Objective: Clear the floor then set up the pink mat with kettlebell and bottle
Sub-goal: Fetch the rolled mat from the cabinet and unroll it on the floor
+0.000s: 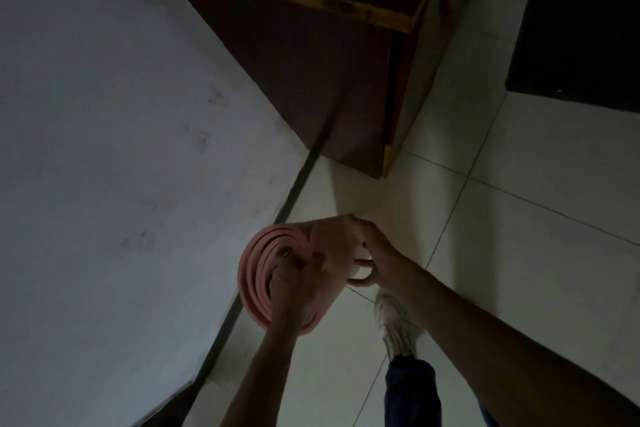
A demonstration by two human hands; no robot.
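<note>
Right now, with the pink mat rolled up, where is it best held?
Around the roll's body, one of the hands at each end. The pink mat is a loose spiral; the left hand grips its near open end, the right hand wraps the far side, which likely keeps the layers from unrolling.

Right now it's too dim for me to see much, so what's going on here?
A person is holding a rolled pink mat in both hands, off the tiled floor. The left hand grips its spiral end; the right hand wraps the roll. They stand beside a wall, near a dark wooden cabinet. The mat isn't unrolled yet.
</note>
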